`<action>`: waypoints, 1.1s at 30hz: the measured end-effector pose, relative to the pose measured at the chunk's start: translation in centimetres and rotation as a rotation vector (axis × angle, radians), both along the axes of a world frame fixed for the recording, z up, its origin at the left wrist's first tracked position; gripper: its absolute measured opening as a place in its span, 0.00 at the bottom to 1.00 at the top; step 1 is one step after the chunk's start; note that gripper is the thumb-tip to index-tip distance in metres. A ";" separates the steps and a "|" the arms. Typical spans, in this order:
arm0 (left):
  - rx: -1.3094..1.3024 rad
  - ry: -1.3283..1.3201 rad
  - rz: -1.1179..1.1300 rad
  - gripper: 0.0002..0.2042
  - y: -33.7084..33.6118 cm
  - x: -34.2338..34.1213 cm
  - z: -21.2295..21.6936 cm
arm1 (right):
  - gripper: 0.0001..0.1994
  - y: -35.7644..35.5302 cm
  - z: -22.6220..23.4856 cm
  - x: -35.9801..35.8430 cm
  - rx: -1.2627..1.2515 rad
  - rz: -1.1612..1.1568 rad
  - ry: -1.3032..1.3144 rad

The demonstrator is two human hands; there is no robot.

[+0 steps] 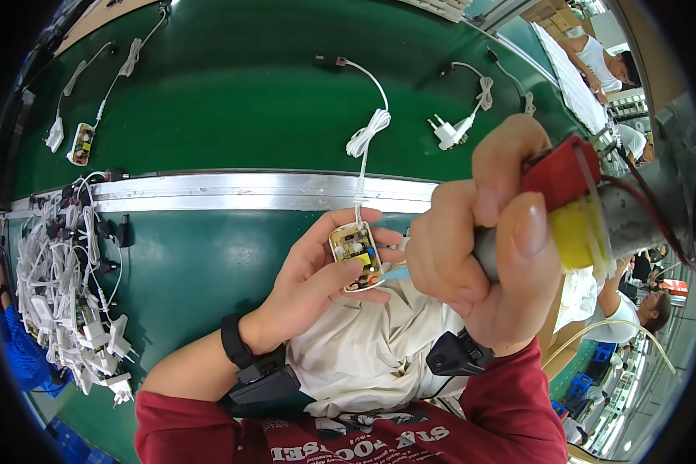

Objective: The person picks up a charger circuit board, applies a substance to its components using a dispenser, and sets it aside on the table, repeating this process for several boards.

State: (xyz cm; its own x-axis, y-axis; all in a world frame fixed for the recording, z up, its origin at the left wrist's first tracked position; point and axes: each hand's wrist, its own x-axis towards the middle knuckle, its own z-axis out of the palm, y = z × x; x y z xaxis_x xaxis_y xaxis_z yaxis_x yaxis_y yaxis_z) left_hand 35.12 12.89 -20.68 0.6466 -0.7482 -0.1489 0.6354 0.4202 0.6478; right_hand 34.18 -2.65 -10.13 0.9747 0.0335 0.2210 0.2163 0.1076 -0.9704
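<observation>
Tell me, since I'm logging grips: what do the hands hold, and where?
Left hand pinches the open charger half by its edges. Right hand is wrapped around the grey barrel of a hanging power tool.

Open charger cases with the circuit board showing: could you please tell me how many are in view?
2: one open charger case held in the left hand, another open case lying on the green belt at far left. The cable pile may hide more.

Brightness: the scene was bright and evenly lit from overhead.
Glare: the metal rail (pixel 247 192) across the green desk (pixel 232 116) shone with pale reflections.
Shadows: soft, short ones lay under the left hand (pixel 317 274).
Focus: the right hand (pixel 479 247) and its tool (pixel 595 209) were close and slightly blurred.
Distortion: straight edges bowed toward the rim; the corners were black.
</observation>
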 end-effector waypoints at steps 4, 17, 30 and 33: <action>-0.009 0.084 0.008 0.22 -0.2 0.2 -0.1 | 0.16 -0.2 -0.2 0.4 0.011 0.013 -0.001; -0.174 0.210 -0.054 0.22 -0.8 0.8 -1.2 | 0.18 -1.0 -1.6 0.9 0.041 0.094 -0.003; -0.207 0.220 -0.058 0.22 -1.1 1.4 -1.8 | 0.19 -1.4 -2.2 1.9 0.088 0.136 -0.024; -0.102 0.129 -0.064 0.21 -1.2 1.9 -2.0 | 0.19 -1.3 -2.0 1.9 0.109 0.134 -0.029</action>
